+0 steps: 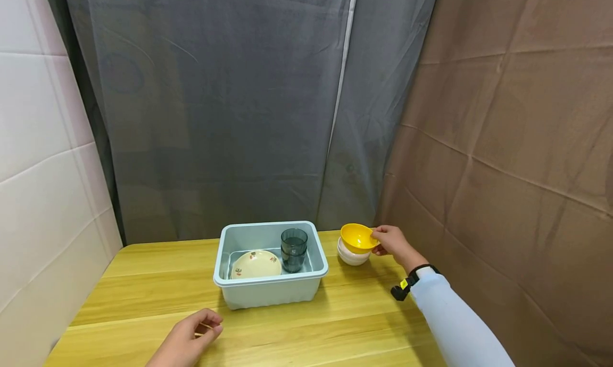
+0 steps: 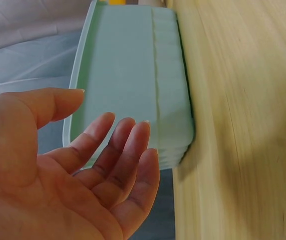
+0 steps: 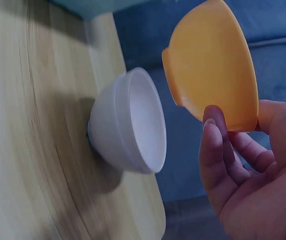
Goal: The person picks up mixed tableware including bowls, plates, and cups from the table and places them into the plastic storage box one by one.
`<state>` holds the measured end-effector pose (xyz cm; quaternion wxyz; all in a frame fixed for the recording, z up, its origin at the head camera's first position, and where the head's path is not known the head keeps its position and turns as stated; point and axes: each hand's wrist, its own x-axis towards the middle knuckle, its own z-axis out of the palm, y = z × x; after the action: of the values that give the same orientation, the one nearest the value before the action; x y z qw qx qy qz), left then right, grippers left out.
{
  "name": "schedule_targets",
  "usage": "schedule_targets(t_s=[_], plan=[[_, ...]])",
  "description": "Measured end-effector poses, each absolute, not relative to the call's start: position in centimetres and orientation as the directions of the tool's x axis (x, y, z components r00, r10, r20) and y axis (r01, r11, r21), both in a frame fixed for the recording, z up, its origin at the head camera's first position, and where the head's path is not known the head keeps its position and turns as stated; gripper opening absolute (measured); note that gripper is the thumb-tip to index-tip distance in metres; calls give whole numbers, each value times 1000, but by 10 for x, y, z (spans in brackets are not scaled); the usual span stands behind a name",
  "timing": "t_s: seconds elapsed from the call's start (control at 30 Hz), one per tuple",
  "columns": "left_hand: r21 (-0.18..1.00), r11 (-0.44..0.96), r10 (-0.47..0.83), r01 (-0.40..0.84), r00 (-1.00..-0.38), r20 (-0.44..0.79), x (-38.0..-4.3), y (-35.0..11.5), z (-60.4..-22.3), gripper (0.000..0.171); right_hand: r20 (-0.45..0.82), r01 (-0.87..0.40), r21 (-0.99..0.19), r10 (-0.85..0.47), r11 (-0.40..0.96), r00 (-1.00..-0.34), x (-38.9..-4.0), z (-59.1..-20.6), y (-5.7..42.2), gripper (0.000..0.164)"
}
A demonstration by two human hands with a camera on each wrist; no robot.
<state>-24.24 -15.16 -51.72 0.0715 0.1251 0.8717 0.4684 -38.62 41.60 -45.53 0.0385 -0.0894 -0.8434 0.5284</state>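
My right hand [image 1: 394,243] pinches the rim of a yellow bowl [image 1: 356,237] between thumb and fingers. The right wrist view shows this yellow bowl [image 3: 215,65] tilted and held apart from the white bowls [image 3: 120,125], which look nested on the table. In the head view the white bowls [image 1: 353,259] are partly hidden beneath the yellow one. My left hand [image 1: 189,336] hovers near the front left of a pale blue-green plastic bin [image 1: 273,291], its fingers loosely bent around nothing. Palm and fingers of that left hand [image 2: 90,170] show in the left wrist view before the bin's side.
Inside the bin lie a cream plate [image 1: 257,264] with a small printed pattern and two stacked dark clear cups [image 1: 293,250]. The bin stands on a wooden table [image 1: 143,287]. Grey cloth [image 1: 215,117] hangs behind, with brown cloth [image 1: 517,143] at the right.
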Motion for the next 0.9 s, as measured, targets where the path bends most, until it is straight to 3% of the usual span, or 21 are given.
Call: schedule_targets(t_s=[0.37, 0.9], plan=[[829, 544, 229, 130, -974, 3, -238, -148, -515, 18, -28, 87, -899, 141, 430, -990, -332, -445, 406, 30], [830, 526, 272, 185, -961, 42, -240, -149, -512, 18, 19, 2, -917, 49, 400, -999, -279, -428, 389, 29]])
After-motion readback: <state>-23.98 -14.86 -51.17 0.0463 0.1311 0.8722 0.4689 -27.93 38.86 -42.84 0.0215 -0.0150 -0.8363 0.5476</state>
